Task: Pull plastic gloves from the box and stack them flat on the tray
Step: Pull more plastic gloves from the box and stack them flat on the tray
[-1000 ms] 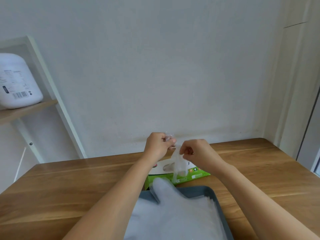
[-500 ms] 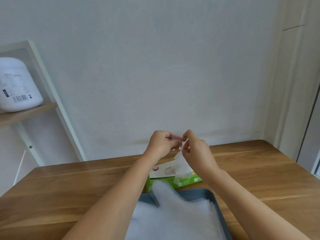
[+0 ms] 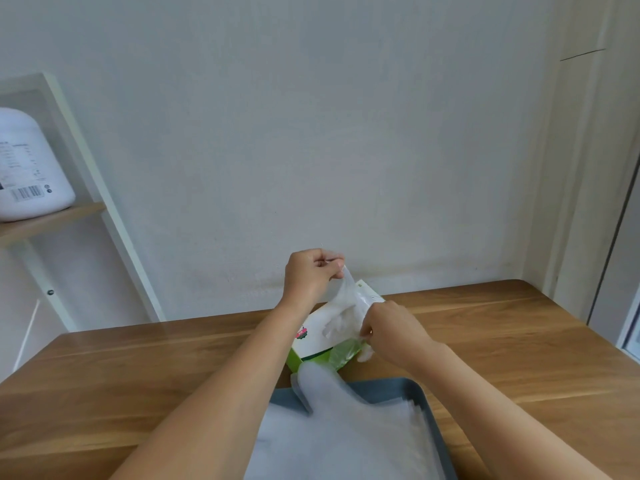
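A person's left hand (image 3: 311, 273) is pinching the top edge of a clear plastic glove (image 3: 348, 304) above a green and white box (image 3: 308, 344), its grip closed tight on the film with thumb and curled fingers. The right hand (image 3: 393, 329) is pinching the same glove lower down and to the right, its grip likewise closed on the plastic. The glove is stretching at a slant between the two hands over the box. Its lower end is hanging past the near right corner of the box; whether it is free of the opening cannot be told.

The box is sitting on a wooden counter (image 3: 502, 341), just beyond the far edge of a grey-blue tray (image 3: 388, 388). A stack of gloves (image 3: 346, 438) is lying flat on the tray, with one rounded lobe reaching over the far rim toward the box. Both forearms are reaching in from the near edge. At far left, a white container (image 3: 31, 174) with a barcode label is standing on a wooden shelf (image 3: 52, 221) against a pale wall (image 3: 346, 133).
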Demonstrator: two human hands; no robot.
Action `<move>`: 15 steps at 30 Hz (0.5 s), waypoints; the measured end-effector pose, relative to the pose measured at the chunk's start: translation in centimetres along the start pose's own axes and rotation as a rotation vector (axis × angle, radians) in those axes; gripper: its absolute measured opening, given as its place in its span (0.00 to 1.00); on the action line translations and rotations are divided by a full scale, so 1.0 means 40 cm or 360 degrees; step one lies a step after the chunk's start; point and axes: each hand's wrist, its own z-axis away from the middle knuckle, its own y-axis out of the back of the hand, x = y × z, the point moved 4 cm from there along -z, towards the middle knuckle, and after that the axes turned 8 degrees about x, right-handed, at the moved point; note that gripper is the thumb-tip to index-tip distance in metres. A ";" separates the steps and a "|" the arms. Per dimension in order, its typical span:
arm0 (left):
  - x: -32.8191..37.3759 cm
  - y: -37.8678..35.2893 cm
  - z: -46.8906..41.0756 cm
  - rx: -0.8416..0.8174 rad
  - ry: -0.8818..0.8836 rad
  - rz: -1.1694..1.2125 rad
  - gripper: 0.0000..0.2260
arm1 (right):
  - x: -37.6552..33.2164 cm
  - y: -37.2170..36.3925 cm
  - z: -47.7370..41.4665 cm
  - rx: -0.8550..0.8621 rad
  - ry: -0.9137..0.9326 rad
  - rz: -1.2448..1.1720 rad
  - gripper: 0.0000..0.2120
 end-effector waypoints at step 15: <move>-0.076 -0.069 0.105 -0.0801 0.0109 -0.0476 0.14 | 0.085 0.013 -0.020 0.0298 -0.0529 -0.0618 0.19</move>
